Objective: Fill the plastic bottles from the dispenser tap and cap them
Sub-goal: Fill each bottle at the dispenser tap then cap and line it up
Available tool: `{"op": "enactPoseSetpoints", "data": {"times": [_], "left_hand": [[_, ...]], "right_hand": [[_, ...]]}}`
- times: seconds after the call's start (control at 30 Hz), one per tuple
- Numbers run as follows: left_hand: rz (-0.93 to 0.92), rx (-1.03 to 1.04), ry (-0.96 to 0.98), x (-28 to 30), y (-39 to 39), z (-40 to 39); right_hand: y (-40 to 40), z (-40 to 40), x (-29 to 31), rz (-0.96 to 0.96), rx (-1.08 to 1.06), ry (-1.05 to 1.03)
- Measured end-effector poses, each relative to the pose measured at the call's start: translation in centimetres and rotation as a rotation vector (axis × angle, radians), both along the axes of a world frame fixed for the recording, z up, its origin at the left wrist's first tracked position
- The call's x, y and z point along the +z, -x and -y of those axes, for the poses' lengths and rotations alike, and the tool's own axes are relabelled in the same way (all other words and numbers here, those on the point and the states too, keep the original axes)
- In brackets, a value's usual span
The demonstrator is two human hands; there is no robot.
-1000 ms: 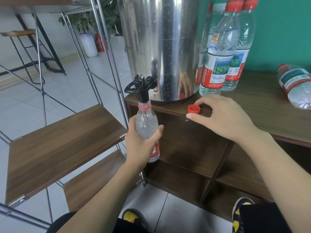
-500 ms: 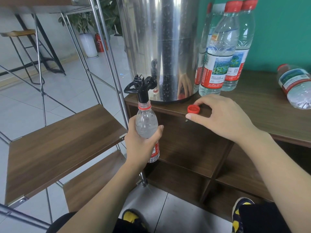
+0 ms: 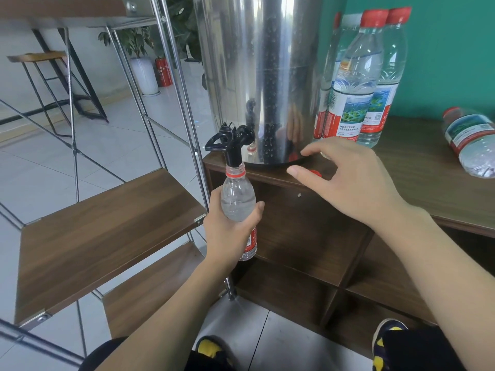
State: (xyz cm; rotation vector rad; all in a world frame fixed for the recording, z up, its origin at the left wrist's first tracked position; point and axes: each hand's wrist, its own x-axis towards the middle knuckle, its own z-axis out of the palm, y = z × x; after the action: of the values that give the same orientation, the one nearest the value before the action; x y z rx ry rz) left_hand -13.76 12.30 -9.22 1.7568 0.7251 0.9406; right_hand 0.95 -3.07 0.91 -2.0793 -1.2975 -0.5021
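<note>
My left hand (image 3: pixel 229 231) grips an uncapped clear plastic bottle (image 3: pixel 237 199) upright, its mouth right under the black tap (image 3: pixel 230 141) of the steel dispenser (image 3: pixel 257 76). The bottle's red cap (image 3: pixel 315 172) lies on the brown cabinet top (image 3: pixel 417 167), mostly hidden by my right hand (image 3: pixel 348 178). That hand hovers just above the cap with fingers spread and relaxed, holding nothing. Three capped bottles (image 3: pixel 356 84) stand right of the dispenser. Another capped bottle (image 3: pixel 471 140) lies on its side at the far right.
A folding metal ladder shelf with wooden steps (image 3: pixel 101 231) stands left of the cabinet, its steel rail (image 3: pixel 184 108) close to the tap. Open cubbies (image 3: pixel 302 236) sit under the cabinet top. A teal wall (image 3: pixel 450 54) is behind. My shoes show on the tiled floor.
My right hand has lifted off the red cap and opened, fingers spreading above it. The left hand and bottle stay under the tap.
</note>
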Motion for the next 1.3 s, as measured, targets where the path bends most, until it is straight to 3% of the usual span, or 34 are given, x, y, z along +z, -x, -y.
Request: {"op": "enactPoseSetpoints", "data": {"times": [0.3, 0.57, 0.93, 1.3], "left_hand": [[0.022, -0.009, 0.019, -0.4, 0.0, -0.2], [0.013, -0.006, 0.012, -0.7, -0.1, -0.6], [0.0, -0.015, 0.006, -0.6, 0.0, -0.5], [0.027, -0.035, 0.003, -0.7, 0.4, -0.4]], "right_hand": [[3.5, -4.1, 3.7, 0.023, 0.244, -0.154], [4.9, -7.3, 5.7, 0.092, 0.425, -0.085], [5.4, -7.0, 5.9, 0.23, 0.423, -0.057], [5.5, -7.1, 5.9, 0.249, 0.425, -0.058]]}}
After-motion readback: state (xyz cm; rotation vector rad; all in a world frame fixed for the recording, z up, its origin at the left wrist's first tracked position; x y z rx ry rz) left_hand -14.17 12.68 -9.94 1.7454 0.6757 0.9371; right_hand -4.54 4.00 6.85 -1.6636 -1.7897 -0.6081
